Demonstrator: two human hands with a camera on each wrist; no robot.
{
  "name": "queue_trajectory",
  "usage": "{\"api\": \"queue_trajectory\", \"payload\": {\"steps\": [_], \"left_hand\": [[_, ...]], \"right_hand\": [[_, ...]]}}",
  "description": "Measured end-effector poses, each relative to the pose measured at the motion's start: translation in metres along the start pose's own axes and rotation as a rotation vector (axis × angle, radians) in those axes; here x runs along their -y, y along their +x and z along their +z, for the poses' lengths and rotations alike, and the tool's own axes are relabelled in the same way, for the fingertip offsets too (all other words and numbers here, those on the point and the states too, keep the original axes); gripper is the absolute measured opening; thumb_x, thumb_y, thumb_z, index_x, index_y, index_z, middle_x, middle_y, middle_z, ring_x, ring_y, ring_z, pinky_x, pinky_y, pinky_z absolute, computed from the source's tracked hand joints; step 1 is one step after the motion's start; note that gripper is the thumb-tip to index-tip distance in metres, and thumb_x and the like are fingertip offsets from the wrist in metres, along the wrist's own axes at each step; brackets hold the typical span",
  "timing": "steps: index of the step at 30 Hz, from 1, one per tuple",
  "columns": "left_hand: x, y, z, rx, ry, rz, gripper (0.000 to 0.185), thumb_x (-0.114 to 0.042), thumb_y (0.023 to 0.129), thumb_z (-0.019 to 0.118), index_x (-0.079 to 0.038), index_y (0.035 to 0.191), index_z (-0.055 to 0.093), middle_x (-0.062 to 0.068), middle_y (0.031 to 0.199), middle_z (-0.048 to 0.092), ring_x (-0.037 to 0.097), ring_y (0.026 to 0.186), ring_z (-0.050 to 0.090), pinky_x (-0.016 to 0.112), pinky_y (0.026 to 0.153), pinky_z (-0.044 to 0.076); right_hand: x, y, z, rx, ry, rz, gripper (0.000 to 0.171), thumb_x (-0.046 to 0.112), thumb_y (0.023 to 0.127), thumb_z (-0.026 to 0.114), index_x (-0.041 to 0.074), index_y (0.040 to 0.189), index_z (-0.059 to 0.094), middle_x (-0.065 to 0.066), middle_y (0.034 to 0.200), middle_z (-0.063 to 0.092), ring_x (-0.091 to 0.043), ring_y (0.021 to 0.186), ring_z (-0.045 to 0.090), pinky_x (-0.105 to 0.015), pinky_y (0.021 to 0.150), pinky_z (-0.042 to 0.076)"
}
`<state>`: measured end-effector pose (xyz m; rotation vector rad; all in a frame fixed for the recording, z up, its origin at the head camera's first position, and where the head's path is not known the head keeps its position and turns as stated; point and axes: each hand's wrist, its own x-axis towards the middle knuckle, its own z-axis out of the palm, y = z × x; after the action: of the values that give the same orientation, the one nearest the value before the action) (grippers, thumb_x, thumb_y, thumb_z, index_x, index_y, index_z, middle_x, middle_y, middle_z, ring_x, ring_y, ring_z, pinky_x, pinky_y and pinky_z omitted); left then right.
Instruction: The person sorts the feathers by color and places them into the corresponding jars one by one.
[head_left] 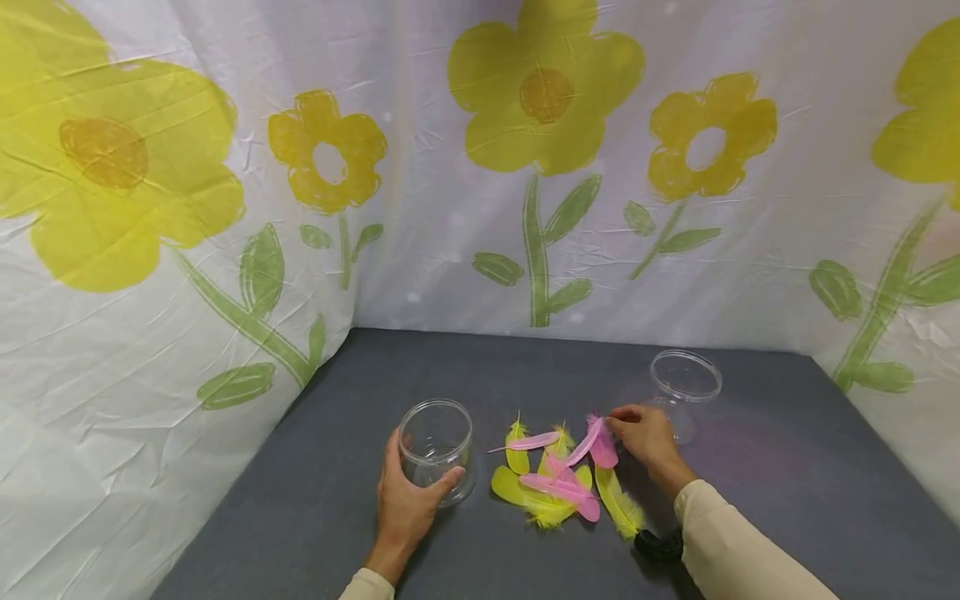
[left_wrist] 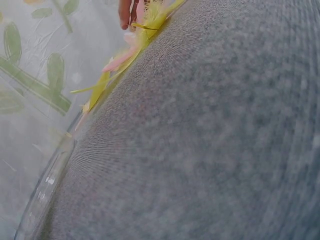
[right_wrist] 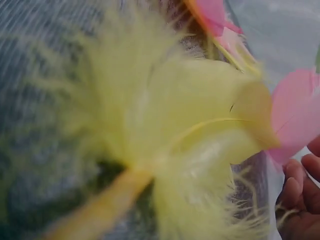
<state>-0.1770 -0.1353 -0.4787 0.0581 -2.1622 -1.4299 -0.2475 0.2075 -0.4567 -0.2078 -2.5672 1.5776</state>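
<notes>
Feathers: a loose heap of pink feathers and yellow feathers lies on the grey table, between the two jars, some overlapping.
Held feather: one pink feather at the right edge of the heap, its tip caught by the right hand; the rest of it lies among the others.
Right hand: at the heap's right side, fingertips drawn together, pinching that pink feather; cream sleeve behind it.
Left hand: on the table at the left, thumb and fingers curled round the lower part of the left jar.
Left jar: clear, open-topped, upright, just left of the heap, held by the left hand.
Right jar: clear, open-topped, upright, just behind the right hand, well apart from the left jar.
Right wrist view: a yellow feather fills the picture, blurred, with a pink one at the right edge by the fingers.
Backdrop: white sheet printed with yellow flowers, hung behind and at both sides of the table.
</notes>
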Motion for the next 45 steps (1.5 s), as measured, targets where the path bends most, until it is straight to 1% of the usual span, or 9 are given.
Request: {"api": "queue_trajectory", "payload": {"steps": [4, 8, 14, 21, 25, 28, 32, 34, 45], "left_hand": [[0.0, 0.0, 0.0, 0.001, -0.007, 0.004, 0.106, -0.036, 0.057, 0.094, -0.013, 0.145, 0.038, 0.019, 0.133, 0.052, 0.034, 0.121, 0.048, 0.051, 0.1, 0.033], [0.001, 0.0, -0.002, -0.008, -0.013, -0.001, 0.106, -0.034, 0.057, 0.094, -0.013, 0.145, 0.038, 0.019, 0.133, 0.052, 0.034, 0.122, 0.048, 0.051, 0.1, 0.032], [0.004, -0.005, -0.003, 0.004, -0.004, -0.008, 0.105, -0.036, 0.057, 0.094, -0.014, 0.144, 0.039, 0.02, 0.133, 0.052, 0.034, 0.123, 0.047, 0.051, 0.1, 0.032], [0.005, -0.01, -0.003, 0.004, 0.011, -0.022, 0.104, -0.039, 0.059, 0.092, -0.014, 0.145, 0.038, 0.02, 0.132, 0.053, 0.036, 0.121, 0.048, 0.053, 0.098, 0.033], [0.004, -0.011, -0.002, 0.004, 0.017, -0.023, 0.104, -0.039, 0.06, 0.092, -0.014, 0.145, 0.038, 0.021, 0.131, 0.053, 0.036, 0.12, 0.049, 0.054, 0.097, 0.033], [0.004, -0.009, -0.002, 0.006, 0.01, -0.026, 0.105, -0.039, 0.059, 0.093, -0.015, 0.145, 0.039, 0.02, 0.132, 0.053, 0.036, 0.121, 0.048, 0.054, 0.099, 0.032], [0.003, -0.007, -0.001, 0.011, 0.005, -0.029, 0.106, -0.04, 0.058, 0.093, -0.015, 0.145, 0.038, 0.019, 0.133, 0.052, 0.035, 0.122, 0.047, 0.054, 0.099, 0.032], [0.003, -0.006, -0.001, 0.012, 0.004, -0.031, 0.107, -0.04, 0.058, 0.093, -0.015, 0.146, 0.037, 0.019, 0.134, 0.051, 0.035, 0.122, 0.047, 0.054, 0.1, 0.032], [0.001, -0.001, 0.001, 0.015, 0.006, -0.03, 0.106, -0.039, 0.059, 0.093, -0.015, 0.146, 0.037, 0.019, 0.135, 0.05, 0.034, 0.124, 0.046, 0.054, 0.101, 0.031]], "right_hand": [[0.003, -0.002, 0.0, 0.016, 0.006, 0.023, 0.023, 0.013, 0.089, 0.07, -0.004, 0.104, 0.068, -0.011, 0.09, 0.067, -0.024, 0.075, 0.061, -0.033, 0.064, 0.052], [0.004, -0.003, 0.002, 0.031, -0.007, 0.015, 0.023, 0.015, 0.089, 0.07, -0.002, 0.103, 0.069, -0.01, 0.091, 0.067, -0.024, 0.077, 0.062, -0.037, 0.068, 0.053], [0.0, -0.003, 0.007, 0.036, -0.016, 0.022, 0.019, 0.014, 0.088, 0.071, -0.001, 0.1, 0.07, -0.008, 0.088, 0.068, -0.021, 0.076, 0.062, -0.035, 0.068, 0.051], [-0.002, -0.005, 0.011, 0.04, 0.041, 0.047, 0.015, 0.008, 0.085, 0.071, -0.002, 0.096, 0.071, -0.008, 0.085, 0.068, -0.02, 0.073, 0.06, -0.029, 0.063, 0.051], [-0.002, -0.006, 0.012, 0.017, 0.074, 0.053, 0.013, 0.005, 0.085, 0.071, -0.004, 0.094, 0.071, -0.008, 0.082, 0.066, -0.02, 0.071, 0.059, -0.028, 0.06, 0.05], [0.0, -0.007, 0.009, -0.005, 0.118, 0.05, 0.013, 0.003, 0.086, 0.069, -0.006, 0.094, 0.069, -0.008, 0.08, 0.065, -0.024, 0.071, 0.06, -0.029, 0.061, 0.051], [0.005, -0.007, 0.001, -0.017, 0.169, 0.04, 0.014, 0.004, 0.087, 0.068, -0.007, 0.095, 0.068, -0.007, 0.079, 0.064, -0.029, 0.075, 0.061, -0.031, 0.062, 0.052], [0.009, -0.007, -0.003, -0.023, 0.188, 0.032, 0.015, 0.004, 0.087, 0.068, -0.008, 0.096, 0.068, -0.006, 0.079, 0.065, -0.029, 0.076, 0.062, -0.03, 0.063, 0.052], [0.047, -0.014, -0.025, -0.076, 0.194, -0.032, 0.018, 0.009, 0.09, 0.067, -0.005, 0.101, 0.067, -0.009, 0.084, 0.066, -0.016, 0.07, 0.058, -0.028, 0.061, 0.052]]}}
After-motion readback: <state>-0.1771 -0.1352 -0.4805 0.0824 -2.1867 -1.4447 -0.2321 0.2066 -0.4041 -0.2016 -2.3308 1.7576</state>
